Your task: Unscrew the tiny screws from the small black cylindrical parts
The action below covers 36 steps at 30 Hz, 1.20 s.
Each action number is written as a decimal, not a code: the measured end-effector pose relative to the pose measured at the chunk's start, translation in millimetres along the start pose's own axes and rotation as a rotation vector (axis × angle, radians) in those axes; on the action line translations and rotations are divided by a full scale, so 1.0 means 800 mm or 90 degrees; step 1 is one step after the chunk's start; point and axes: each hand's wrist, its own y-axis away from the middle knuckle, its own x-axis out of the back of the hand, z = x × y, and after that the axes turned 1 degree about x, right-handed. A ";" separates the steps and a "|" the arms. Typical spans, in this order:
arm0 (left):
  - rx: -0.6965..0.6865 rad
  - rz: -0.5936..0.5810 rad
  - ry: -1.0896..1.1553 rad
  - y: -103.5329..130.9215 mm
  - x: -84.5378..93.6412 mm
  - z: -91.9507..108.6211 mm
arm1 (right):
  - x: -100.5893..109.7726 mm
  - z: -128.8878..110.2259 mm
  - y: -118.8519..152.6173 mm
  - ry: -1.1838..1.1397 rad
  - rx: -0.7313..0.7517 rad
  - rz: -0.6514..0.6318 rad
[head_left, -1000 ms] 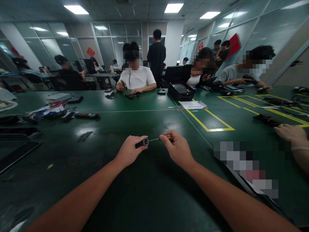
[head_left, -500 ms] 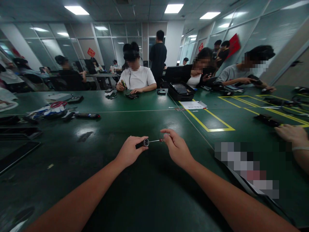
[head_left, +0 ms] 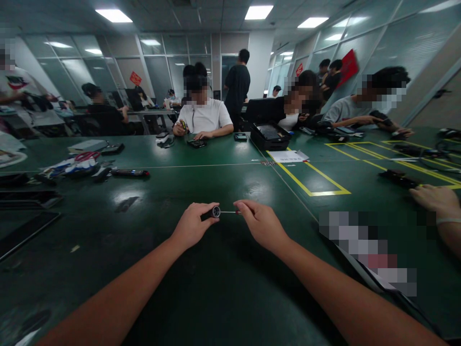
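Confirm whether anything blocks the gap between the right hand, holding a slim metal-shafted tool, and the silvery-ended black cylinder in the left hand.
Nothing visible does; only the slim metal-shafted tool extends from the right hand toward the silvery-ended black cylinder in the left hand. Whether its tip touches is unclear.

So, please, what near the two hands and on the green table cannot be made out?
- Head view: thin red-handled metal tool, its handle mostly hidden by the right hand.
- Head view: black cylindrical tube, its rear part hidden by the left hand.
- Head view: whether the tool's tip touches the tube, too small.
- Head view: flat black panel, cut off by the left edge.
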 end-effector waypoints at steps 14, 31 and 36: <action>0.001 0.004 0.001 0.000 -0.001 0.001 | 0.001 -0.003 0.005 -0.057 -0.053 0.017; -0.008 -0.012 -0.006 0.002 -0.002 -0.001 | 0.000 -0.003 0.007 -0.091 -0.045 0.051; 0.004 -0.005 -0.009 0.002 0.000 0.003 | -0.009 0.006 0.004 -0.243 -0.030 0.096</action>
